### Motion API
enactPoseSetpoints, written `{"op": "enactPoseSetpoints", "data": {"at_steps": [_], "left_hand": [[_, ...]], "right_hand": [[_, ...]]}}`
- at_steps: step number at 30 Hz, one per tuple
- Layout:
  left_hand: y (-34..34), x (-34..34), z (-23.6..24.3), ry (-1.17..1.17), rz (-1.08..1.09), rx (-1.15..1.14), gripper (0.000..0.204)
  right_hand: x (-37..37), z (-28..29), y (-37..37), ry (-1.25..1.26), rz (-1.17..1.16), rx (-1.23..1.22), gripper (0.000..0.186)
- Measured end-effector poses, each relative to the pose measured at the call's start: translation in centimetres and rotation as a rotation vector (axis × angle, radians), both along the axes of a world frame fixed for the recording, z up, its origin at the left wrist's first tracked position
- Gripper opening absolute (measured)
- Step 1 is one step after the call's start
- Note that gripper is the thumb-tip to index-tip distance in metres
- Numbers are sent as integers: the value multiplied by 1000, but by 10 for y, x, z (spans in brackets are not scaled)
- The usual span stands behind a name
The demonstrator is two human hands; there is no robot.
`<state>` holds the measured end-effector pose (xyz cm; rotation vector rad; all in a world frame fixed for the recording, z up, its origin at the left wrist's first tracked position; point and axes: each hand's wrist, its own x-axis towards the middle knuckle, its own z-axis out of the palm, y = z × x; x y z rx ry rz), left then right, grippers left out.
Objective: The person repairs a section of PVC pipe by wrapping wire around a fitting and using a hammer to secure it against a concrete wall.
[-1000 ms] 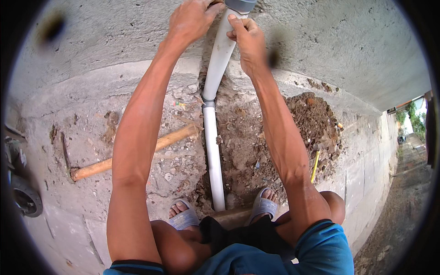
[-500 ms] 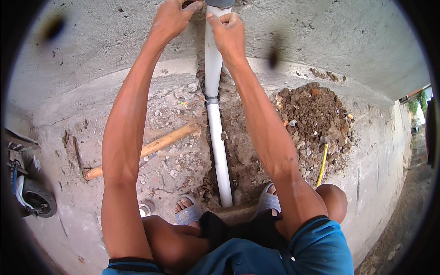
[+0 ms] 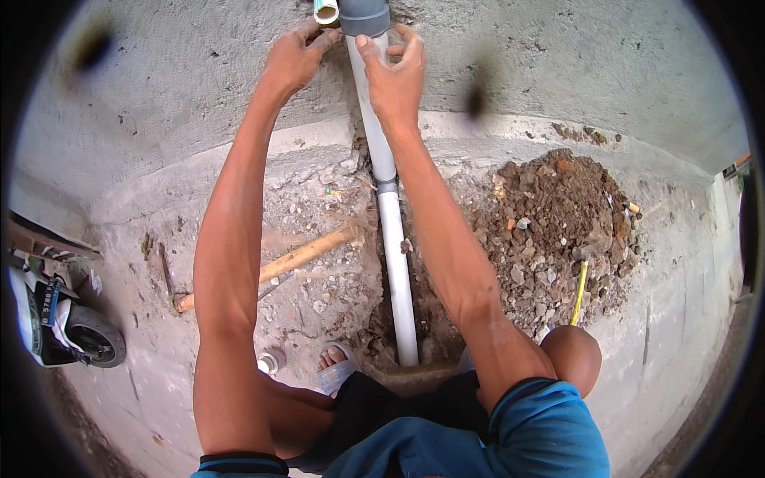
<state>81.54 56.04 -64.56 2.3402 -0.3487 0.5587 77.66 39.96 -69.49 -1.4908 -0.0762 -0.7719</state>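
A wide pale grey pipe (image 3: 374, 119) runs up the wall into a dark grey coupling (image 3: 366, 17). My right hand (image 3: 396, 76) grips the pipe just below the coupling, its thumb on the front and its fingers curled at the right side. At the pipe's left edge is my left hand (image 3: 295, 60), thumb pointing toward the pipe; its other fingertips are partly hidden. The open end of a thinner white pipe (image 3: 326, 11) hangs just above that hand. Lower down, a narrow collar joins the wide pipe to a thinner white pipe (image 3: 398, 279) lying in a trench.
A heap of soil and rubble (image 3: 558, 207) lies right of the trench, with a yellow strip (image 3: 580, 291) at its near edge. On the left rest a wooden handle (image 3: 307, 253) and a small round container (image 3: 272, 360). A motorcycle wheel (image 3: 96, 336) stands farther left.
The view has shifted, bringing more of the coupling and the thin pipe's open end into sight. My right index finger has spread away from the thumb; both hands stay near the pipe's top.
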Motion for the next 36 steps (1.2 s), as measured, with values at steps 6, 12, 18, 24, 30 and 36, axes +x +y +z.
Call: {"op": "enactPoseSetpoints", "data": {"at_steps": [6,12,18,24,30,36], "left_hand": [[-4,-3,-10,-58,-68,-119,39],[-14,-5,-11,-7,-43,-214,37],[-22,-15,-1,44,90,-175,38],[-28,-11,-2,-19,122,-107,41],[-18,-9,0,33,62,-203,36],[3,-17,-5,60,-15,-77,35]], "right_hand": [[7,-11,18,-140,-190,-74,67],[7,-9,20,-129,-160,-2,66],[9,-6,24,-148,-231,-60,71],[7,4,16,-54,-251,-158,70],[10,4,29,-97,-290,-148,69],[14,-4,23,-134,-339,-235,69]]}}
